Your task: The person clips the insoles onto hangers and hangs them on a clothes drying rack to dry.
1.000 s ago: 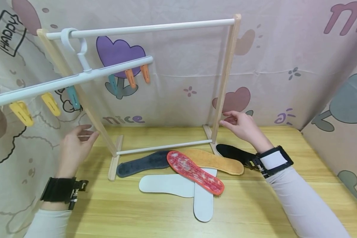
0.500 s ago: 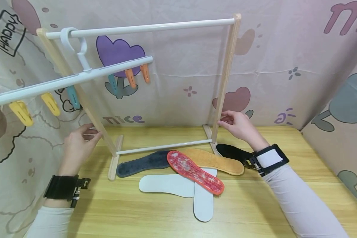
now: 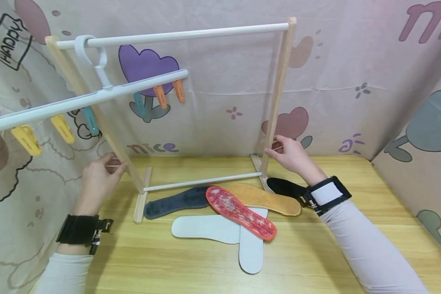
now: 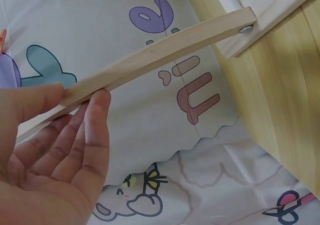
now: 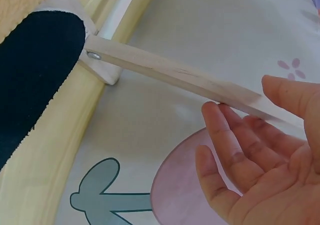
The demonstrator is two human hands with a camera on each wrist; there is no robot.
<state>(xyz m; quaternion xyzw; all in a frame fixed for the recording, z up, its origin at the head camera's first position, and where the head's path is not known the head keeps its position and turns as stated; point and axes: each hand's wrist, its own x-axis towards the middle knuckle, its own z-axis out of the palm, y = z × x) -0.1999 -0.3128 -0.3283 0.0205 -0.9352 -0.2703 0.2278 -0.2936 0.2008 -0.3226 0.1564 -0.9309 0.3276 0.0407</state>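
Note:
A wooden drying rack [image 3: 176, 36] with a white top bar stands on the table. My left hand [image 3: 114, 163] holds its slanted left post [image 3: 95, 110] low down. In the left wrist view the post [image 4: 165, 50] runs between the thumb and fingers of that hand [image 4: 77, 96]. My right hand [image 3: 272, 150] holds the right post [image 3: 277, 102] near its foot. The right wrist view shows that post [image 5: 165, 70] between the thumb and fingers of the hand [image 5: 242, 99]. A white clip hanger [image 3: 88, 100] hangs from the bar's left end.
Several insoles lie by the rack's base: red [image 3: 239, 212], tan [image 3: 268, 199], dark grey [image 3: 176, 202], two white [image 3: 206, 228] and black [image 3: 288, 188], which also shows under the right wrist [image 5: 35, 70]. The wooden table [image 3: 316, 253] is enclosed by printed cloth walls [image 3: 353, 81].
Both hands have moved inward onto the rack's posts, the left to the left post and the right to the right post. The rack and insoles have not moved.

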